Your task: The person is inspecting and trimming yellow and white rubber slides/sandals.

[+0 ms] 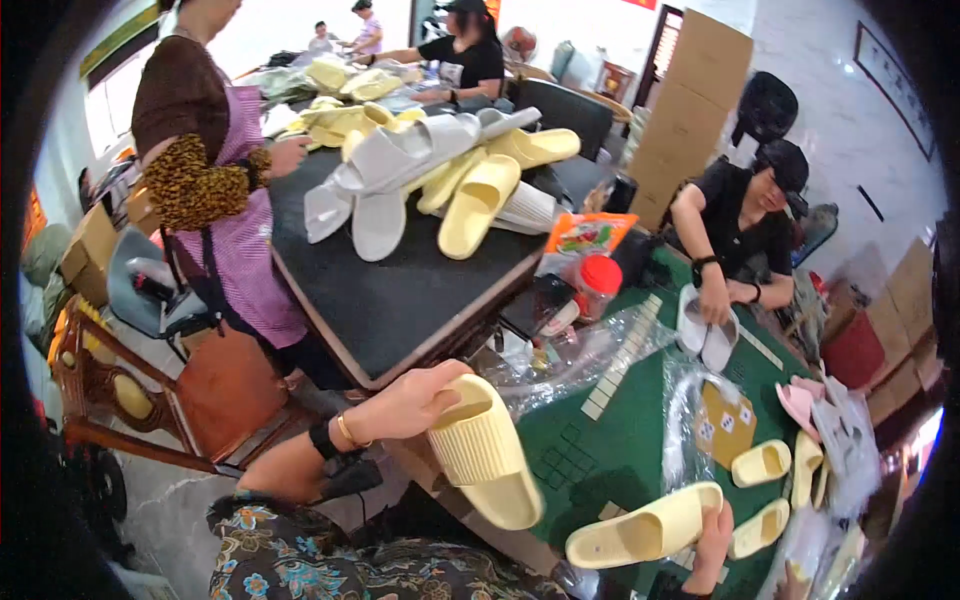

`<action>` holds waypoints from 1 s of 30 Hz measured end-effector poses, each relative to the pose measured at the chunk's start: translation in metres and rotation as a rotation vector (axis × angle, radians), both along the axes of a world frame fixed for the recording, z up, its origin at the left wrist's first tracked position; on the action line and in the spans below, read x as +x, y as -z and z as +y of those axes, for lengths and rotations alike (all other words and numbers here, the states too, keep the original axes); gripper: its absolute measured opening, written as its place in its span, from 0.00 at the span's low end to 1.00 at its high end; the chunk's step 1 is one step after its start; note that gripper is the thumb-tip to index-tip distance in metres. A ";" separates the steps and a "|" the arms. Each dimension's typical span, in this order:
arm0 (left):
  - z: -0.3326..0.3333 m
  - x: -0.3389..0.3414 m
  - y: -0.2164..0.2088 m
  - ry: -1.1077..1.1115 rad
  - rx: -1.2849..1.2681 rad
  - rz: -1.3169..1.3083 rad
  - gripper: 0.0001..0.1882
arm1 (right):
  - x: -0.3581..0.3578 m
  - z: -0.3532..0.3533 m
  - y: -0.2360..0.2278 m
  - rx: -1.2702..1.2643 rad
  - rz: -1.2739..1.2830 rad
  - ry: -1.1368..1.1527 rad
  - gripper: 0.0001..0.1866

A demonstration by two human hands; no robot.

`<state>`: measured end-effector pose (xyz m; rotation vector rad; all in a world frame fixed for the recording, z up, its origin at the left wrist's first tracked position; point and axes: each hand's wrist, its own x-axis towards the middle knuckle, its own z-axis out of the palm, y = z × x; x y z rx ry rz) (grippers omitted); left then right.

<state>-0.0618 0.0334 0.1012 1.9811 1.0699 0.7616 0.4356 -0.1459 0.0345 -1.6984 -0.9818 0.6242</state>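
My left hand (418,402) is closed on a pale yellow slide slipper (482,455) with a ribbed strap. That slipper hangs tilted in front of the green table's near edge, its toe end down to the right. At the lower right, my right hand (713,545) grips one end of a second yellow slipper (640,532), held nearly level just above the table, its smooth inner sole in view. Part of my right hand's fingers is behind that slipper. Close by the right hand lie more yellow slippers (760,527) on the green table (560,440).
A dark table (340,310) bears a pile of grey and yellow slippers (480,200). Clear plastic wrap (690,420), a red-lidded jar (598,285) and pink slippers (800,405) lie about. One co-worker (745,230) handles white slippers (706,330); another stands left near a wooden chair (225,390).
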 end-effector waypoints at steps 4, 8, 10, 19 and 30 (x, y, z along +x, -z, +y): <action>0.024 0.074 0.009 0.294 -0.061 0.215 0.20 | -0.025 0.045 -0.013 -0.048 -0.103 -0.232 0.13; 0.015 0.142 0.032 0.151 0.406 -0.006 0.25 | -0.062 0.086 -0.004 0.017 -0.184 -0.321 0.28; -0.002 0.142 0.048 0.179 0.369 -0.023 0.28 | -0.073 0.083 0.006 -0.002 -0.270 -0.336 0.30; -0.058 0.095 0.121 0.027 -0.029 0.015 0.34 | -0.117 0.043 0.046 -0.190 -0.232 -0.345 0.39; 0.038 0.065 0.129 -0.441 0.402 0.056 0.09 | -0.104 0.036 0.078 -0.125 -0.273 -0.300 0.32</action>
